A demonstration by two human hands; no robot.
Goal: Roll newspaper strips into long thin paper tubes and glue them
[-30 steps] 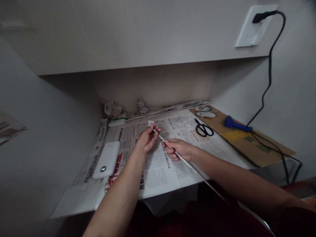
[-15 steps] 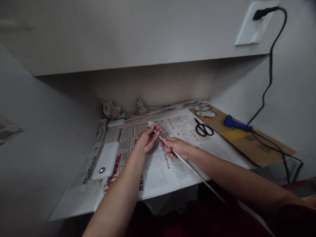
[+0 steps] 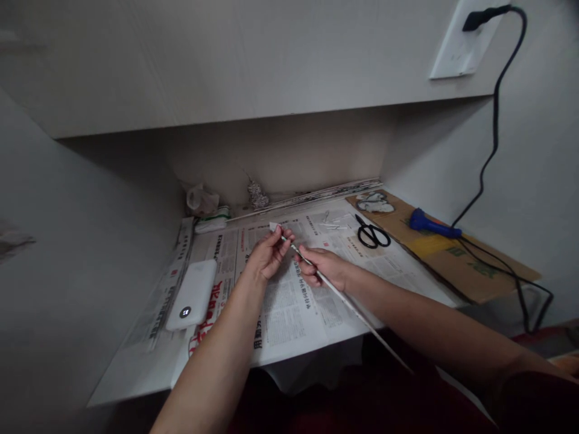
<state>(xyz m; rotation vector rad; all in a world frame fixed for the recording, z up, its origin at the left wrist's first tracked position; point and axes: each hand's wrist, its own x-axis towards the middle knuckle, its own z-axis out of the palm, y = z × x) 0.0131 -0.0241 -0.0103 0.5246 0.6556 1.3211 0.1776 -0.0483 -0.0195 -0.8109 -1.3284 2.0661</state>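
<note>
Newspaper (image 3: 287, 322) lettered 用, rod (image 3: 340, 296) in left hand (image 3: 266, 259), right hand (image 3: 326, 266)

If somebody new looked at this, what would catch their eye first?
Probably the left hand and right hand near the center, holding a long, thin, pale stick. The eye might then jump to the blue tool on the cardboard at right, with black scissors left of it.

The long stick (image 3: 344, 296) looks like dull paper. Thin, dull newspaper (image 3: 289, 325) lies on the smooth counter (image 3: 118, 377). Near its left edge, the white box (image 3: 193, 292) looks like smooth plastic; by the right edge is dull brown cardboard (image 3: 468, 278). The bag (image 3: 202, 200) at the back left corner is crinkly plastic.
</note>
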